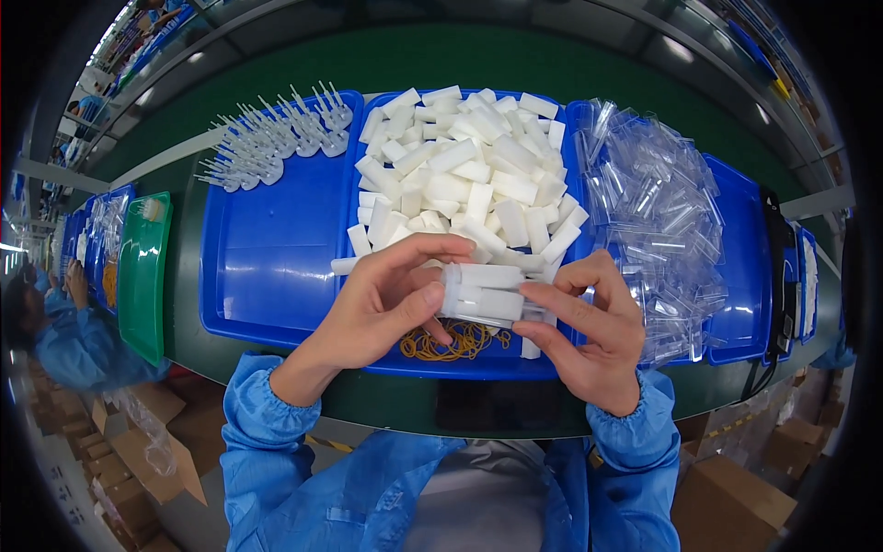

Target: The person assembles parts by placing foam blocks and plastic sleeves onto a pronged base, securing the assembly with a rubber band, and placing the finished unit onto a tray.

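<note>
Over the middle blue tray (405,368), my left hand (368,304) is closed round the wide end of a clear plastic piece with a round base (451,294). Two white foam blocks (492,302) lie lengthwise along that piece, side by side. My right hand (598,336) pinches their other end between thumb and forefinger. Behind the hands a heap of white foam blocks (460,175) fills the tray. Tan rubber bands (460,340) lie in a tangle just below the held piece, partly covered by my left fingers.
At left, a blue tray (276,267) bears rows of clear round-based pieces with thin stems (276,133). Clear plastic sleeves (653,221) are heaped in the right tray. A green tray (143,276) stands farther left, near a co-worker in blue (92,336). Cardboard boxes (736,506) sit below.
</note>
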`<action>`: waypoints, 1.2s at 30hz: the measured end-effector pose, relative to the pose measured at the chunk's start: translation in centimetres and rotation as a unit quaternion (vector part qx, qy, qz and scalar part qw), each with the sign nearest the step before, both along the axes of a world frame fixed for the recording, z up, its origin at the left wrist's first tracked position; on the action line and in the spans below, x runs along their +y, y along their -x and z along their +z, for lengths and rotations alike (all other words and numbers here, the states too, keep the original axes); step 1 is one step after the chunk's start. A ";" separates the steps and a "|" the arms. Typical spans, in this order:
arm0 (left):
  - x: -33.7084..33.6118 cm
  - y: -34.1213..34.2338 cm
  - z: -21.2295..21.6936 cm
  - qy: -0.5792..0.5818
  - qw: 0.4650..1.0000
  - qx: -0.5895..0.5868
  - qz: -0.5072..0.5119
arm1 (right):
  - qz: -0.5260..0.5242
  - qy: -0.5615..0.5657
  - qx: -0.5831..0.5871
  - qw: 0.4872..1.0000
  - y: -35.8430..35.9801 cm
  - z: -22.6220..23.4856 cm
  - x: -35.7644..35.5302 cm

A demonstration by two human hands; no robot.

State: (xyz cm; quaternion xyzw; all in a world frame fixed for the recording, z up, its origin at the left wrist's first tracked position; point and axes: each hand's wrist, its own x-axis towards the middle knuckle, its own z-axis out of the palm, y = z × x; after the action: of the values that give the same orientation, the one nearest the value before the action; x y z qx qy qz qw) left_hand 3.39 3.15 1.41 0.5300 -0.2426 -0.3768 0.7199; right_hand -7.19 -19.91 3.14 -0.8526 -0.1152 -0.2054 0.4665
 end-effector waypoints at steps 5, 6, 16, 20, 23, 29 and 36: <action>-0.5 0.6 -0.2 -0.006 1.000 0.022 -0.020 | 0.005 0.038 -0.038 0.999 -0.1 -0.5 0.8; -0.6 0.6 -0.3 0.003 0.999 0.019 -0.026 | 0.006 0.027 -0.035 0.999 -0.1 -0.6 0.8; -0.4 0.1 0.2 0.043 0.976 0.211 -0.020 | -0.038 0.079 -0.024 0.996 -0.1 1.9 -0.3; -0.2 0.4 -0.6 0.060 0.997 0.044 -0.011 | -0.184 0.305 -0.012 0.935 0.3 3.0 -3.8; -0.4 0.9 0.2 0.008 0.999 0.025 0.031 | -0.260 0.403 0.052 0.876 0.5 3.3 -5.9; -0.6 0.9 0.2 0.002 0.999 0.013 0.046 | -0.266 0.441 0.128 0.848 0.7 3.1 -7.4; -0.4 0.9 0.3 -0.024 0.998 0.020 0.051 | -0.217 0.445 0.042 0.867 0.4 3.4 -7.6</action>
State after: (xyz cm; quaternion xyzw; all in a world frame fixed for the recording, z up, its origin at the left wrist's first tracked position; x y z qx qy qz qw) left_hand 2.53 2.74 1.71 0.5508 -0.1917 -0.3558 0.7303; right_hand -7.56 -27.55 6.53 -0.9811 0.0134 -0.1926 -0.0150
